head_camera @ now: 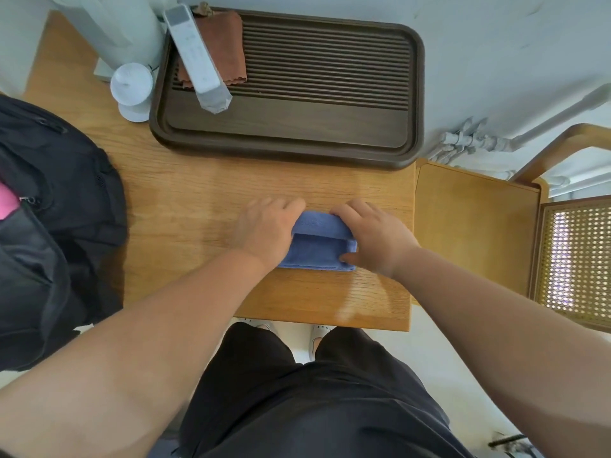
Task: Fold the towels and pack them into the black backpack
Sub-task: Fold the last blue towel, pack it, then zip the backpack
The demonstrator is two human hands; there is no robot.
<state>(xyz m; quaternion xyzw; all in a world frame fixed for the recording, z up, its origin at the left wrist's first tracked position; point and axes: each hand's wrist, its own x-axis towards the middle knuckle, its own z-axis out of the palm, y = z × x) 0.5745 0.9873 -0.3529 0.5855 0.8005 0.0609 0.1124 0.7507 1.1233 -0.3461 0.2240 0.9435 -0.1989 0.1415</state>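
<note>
Fingers: the fingers (286, 204) of the left hand (264, 229) are curled over the left end of a raised flap, and those of the right hand (377, 236) over its right end. The flap is gripped at both ends, and the right thumb (347, 258) is pressed on the layer below.
Towel: the blue towel (317, 252) is laid on the wooden table (185, 200) between the hands, already folded small, with its far flap lifted and turned towards the person.
Backpack: the black backpack (49, 180) is set at the table's left edge, well apart from the towel. Its mouth is open and something pink (8, 201) is seen inside.
Brown cloth: the brown cloth (224, 44) is left on the tray (417, 94), partly under a white device (195, 54). It is judged to be a towel not yet dealt with.
Risk, skew: if one end is brought over ahead of the other, a crooked fold is likely.
Risk, sliding: the lower layers may be dragged towards the front edge if they are not pinned.
Risk, carrying: a thick, soft bundle may spring open once released or lifted across to the backpack.
</note>
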